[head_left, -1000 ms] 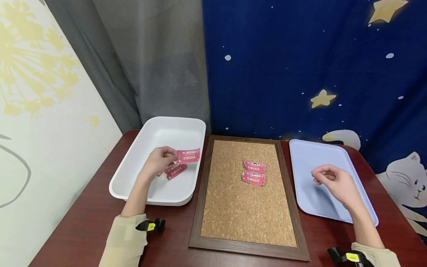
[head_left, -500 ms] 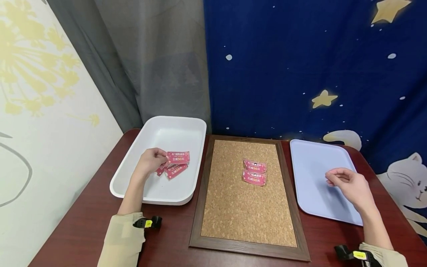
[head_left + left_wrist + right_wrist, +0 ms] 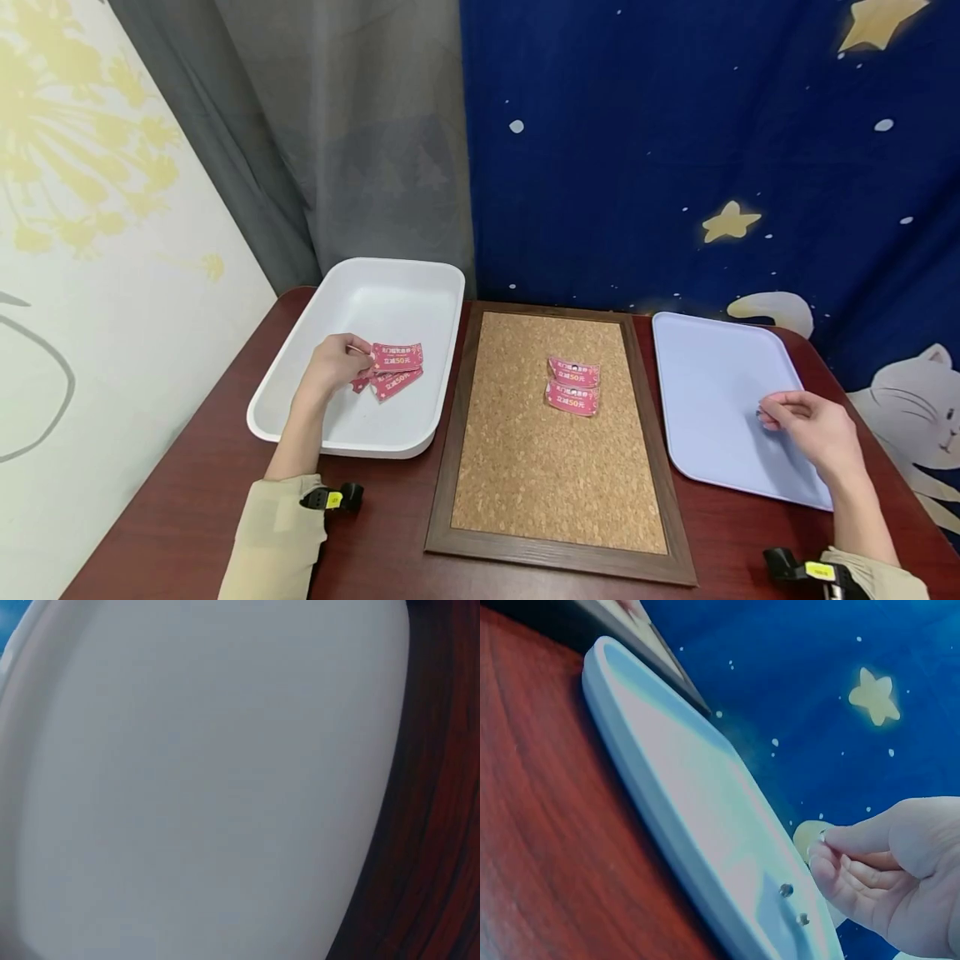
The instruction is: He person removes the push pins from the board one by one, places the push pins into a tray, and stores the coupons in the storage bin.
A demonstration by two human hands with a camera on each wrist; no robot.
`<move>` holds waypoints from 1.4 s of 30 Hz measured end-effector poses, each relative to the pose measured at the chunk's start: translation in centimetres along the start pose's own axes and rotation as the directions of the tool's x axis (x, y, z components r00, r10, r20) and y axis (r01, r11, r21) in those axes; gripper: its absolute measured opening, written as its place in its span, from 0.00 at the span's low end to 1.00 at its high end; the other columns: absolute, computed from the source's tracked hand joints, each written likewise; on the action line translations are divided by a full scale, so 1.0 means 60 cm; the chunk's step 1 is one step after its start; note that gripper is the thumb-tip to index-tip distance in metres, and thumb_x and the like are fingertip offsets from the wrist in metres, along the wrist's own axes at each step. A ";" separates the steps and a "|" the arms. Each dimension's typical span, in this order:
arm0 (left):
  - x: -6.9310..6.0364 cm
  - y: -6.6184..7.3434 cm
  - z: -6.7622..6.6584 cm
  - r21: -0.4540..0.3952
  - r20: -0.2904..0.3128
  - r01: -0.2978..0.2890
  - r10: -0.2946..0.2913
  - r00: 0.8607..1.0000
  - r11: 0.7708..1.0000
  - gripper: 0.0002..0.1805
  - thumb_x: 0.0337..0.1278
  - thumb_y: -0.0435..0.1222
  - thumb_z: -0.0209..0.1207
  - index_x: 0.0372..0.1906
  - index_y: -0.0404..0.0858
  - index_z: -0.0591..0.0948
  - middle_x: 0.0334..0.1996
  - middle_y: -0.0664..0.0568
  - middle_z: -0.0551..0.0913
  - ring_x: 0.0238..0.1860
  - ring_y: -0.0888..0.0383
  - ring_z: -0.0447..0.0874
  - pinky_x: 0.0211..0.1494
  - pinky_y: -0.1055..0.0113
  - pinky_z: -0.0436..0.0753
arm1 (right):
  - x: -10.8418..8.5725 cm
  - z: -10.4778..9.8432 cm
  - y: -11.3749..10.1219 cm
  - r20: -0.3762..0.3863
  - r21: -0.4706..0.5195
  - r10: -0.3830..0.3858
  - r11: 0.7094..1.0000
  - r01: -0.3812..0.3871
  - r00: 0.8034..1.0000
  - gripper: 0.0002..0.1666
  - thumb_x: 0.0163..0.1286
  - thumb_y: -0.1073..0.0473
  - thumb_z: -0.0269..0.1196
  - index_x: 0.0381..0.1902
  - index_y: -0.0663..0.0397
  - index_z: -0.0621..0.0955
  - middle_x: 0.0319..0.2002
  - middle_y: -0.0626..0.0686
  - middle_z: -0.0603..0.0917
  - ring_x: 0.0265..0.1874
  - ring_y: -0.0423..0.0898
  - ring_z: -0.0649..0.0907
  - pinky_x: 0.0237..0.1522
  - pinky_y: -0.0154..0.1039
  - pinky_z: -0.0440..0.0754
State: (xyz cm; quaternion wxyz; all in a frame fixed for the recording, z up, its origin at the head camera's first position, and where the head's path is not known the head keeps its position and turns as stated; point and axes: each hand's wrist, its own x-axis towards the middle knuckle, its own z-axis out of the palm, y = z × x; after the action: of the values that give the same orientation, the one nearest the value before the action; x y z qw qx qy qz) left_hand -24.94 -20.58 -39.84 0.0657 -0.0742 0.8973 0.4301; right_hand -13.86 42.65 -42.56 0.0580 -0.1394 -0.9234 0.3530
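In the head view my left hand (image 3: pixel 339 365) pinches the left edge of a pink paper coupon (image 3: pixel 397 357) inside the white plastic basin (image 3: pixel 281 358). More pink coupons (image 3: pixel 394 385) lie on the basin floor, partly covered by it. My right hand (image 3: pixel 816 429) is over the pale blue tray (image 3: pixel 705 375), thumb and forefinger pinching a small silver thumbtack (image 3: pixel 823 835). Two loose thumbtacks (image 3: pixel 786 889) lie on the tray in the right wrist view. The left wrist view shows the basin's outer wall (image 3: pixel 217 780) but not the hand.
Between basin and tray lies a wood-framed corkboard (image 3: pixel 555 483). Two pink coupons (image 3: pixel 573 385) are fixed on it, one above the other, each with a dark tack head. The reddish-brown table (image 3: pixel 195 492) backs onto a blue starry curtain (image 3: pixel 585 167).
My left hand drew the coupon left and slightly lower over the others in the basin. My right hand moved right and nearer over the tray, and a tack now shows between its fingertips.
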 end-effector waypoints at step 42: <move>-0.002 -0.007 -0.006 -0.025 -0.006 -0.094 0.094 0.996 0.995 0.18 0.71 0.37 0.56 0.57 0.28 0.77 0.47 0.37 0.79 0.43 0.47 0.78 0.37 0.64 0.77 | -0.003 -0.004 0.031 -0.006 -0.045 0.077 0.996 -0.077 0.997 0.26 0.78 0.51 0.56 0.51 0.75 0.78 0.29 0.54 0.87 0.22 0.40 0.83 0.27 0.27 0.72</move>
State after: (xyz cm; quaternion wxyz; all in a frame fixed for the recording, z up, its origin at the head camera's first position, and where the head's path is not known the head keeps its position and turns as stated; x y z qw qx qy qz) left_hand -24.79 -21.09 -39.92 0.0426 -0.0338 0.8946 0.4436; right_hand -13.21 44.08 -43.65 0.0433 -0.1769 -0.9249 0.3339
